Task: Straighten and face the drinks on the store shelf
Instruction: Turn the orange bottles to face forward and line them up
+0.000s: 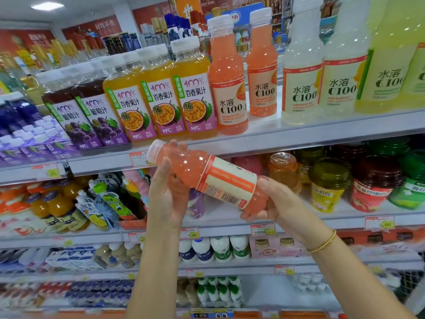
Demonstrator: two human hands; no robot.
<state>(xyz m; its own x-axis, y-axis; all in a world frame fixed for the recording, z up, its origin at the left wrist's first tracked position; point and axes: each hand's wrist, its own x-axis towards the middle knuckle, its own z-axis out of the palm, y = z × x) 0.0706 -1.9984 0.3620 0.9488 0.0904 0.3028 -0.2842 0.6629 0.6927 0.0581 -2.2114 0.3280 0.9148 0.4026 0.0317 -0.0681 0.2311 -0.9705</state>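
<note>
Item: pink-orange drink bottle (pixel 230 180), white cap pointing left, held near-horizontal in the air just in front of the upper shelf (pixel 299 138).
Left hand (pixel 166 196): grip wrapped round its neck.
Right hand (pixel 280 203): grip clasping its base.
On shelf: two matching bottles (pixel 228 88), upright, right of the passion-fruit juices (pixel 193 93).

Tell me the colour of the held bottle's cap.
White cap on the bottle, clearest in the head view.

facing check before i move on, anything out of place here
A pink C100 bottle is off the shelf, held sideways in left hand and right hand. On the top shelf a second pink bottle stands back from the front row.
</note>
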